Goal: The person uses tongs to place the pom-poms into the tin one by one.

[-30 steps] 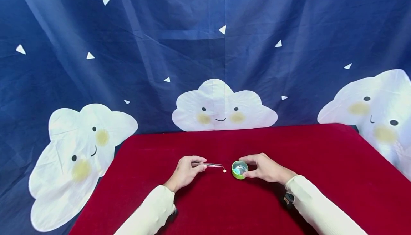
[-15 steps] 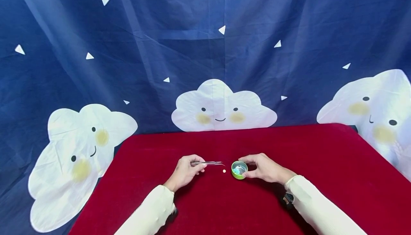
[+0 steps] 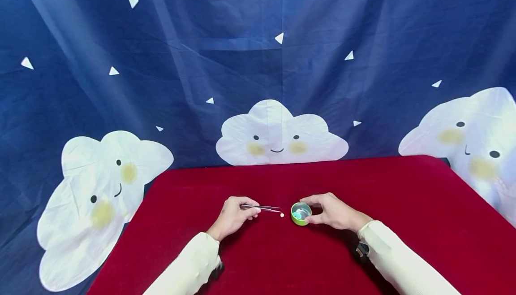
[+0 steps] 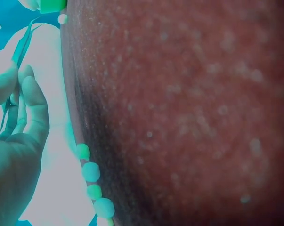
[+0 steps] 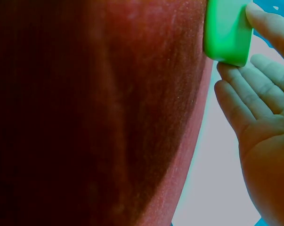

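My left hand [image 3: 234, 215] pinches a pair of metal tweezers [image 3: 267, 208] between thumb and fingers. Its bent tips point right and down at a small pale bead [image 3: 282, 215] on the red cloth; whether they touch it I cannot tell. Just right of the bead stands a small round green tin [image 3: 300, 214], with bluish-white bits inside too small to make out. My right hand [image 3: 337, 212] grips the tin's right side, thumb in front and fingers behind. The right wrist view shows the tin's green wall [image 5: 229, 33] between thumb and fingers.
Red cloth [image 3: 258, 259] covers the table, whose far edge meets a blue curtain [image 3: 242, 62] with white clouds. In the left wrist view, several round greenish beads [image 4: 91, 172] run in a line near the wrist; whether they are strung I cannot tell.
The tweezer tips rose slightly off to the left half a second ago and have now come down to the bead. The right hand and the tin have stayed put.
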